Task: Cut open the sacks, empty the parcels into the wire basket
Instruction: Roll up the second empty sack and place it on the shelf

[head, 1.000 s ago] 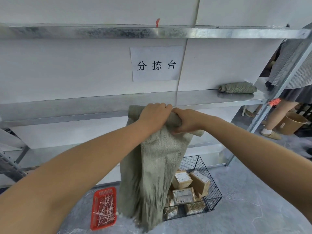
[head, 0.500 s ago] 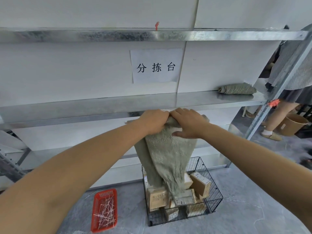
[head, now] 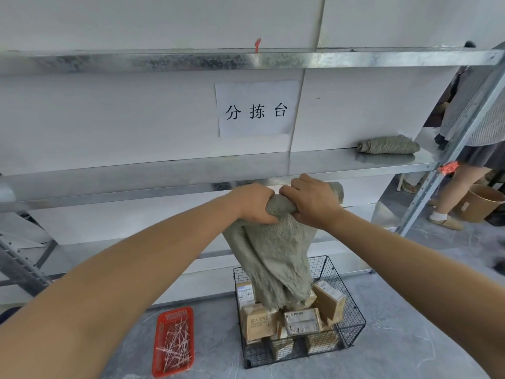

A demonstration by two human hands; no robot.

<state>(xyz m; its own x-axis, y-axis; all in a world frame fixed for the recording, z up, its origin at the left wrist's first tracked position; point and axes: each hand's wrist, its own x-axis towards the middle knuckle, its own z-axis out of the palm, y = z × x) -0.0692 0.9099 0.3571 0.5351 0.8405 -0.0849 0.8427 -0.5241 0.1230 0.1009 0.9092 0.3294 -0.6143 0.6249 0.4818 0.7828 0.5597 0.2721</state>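
Observation:
A limp grey-green sack hangs in front of me, its upper end bunched into a roll. My left hand and my right hand both grip that rolled end, side by side, just below the middle shelf. The sack's loose lower end dangles over the black wire basket on the floor. Several brown cardboard parcels lie inside the basket.
A red plastic tray of cut white ties lies on the floor left of the basket. A rolled sack rests on the metal shelf at right. Another person stands beyond the rack, beside a brown bucket.
The sack has been gathered from a long hanging sheet into a tighter roll at the top, and now hangs over the basket. Both hands have moved lower and a little right.

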